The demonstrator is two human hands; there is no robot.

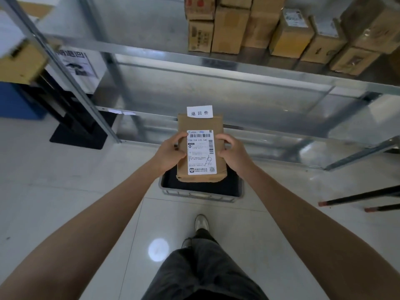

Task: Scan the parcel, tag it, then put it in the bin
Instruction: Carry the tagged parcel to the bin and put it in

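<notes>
A flat brown cardboard parcel [200, 123] with a white shipping label [201, 152] on top is held level between both hands. A small white tag [199, 112] with printed characters sticks up from its far edge. My left hand [170, 153] grips the parcel's left side and my right hand [232, 152] grips its right side. Directly below the parcel sits a grey bin [202, 194] on the floor, its dark inside partly hidden by the parcel.
A metal shelf rack [238, 83] stands just behind the bin, with several cardboard boxes [281, 33] on an upper shelf. A black stand [75, 126] is at the left, thin black rods [363, 197] at the right. My legs and shoe [201, 223] are on the white tiled floor.
</notes>
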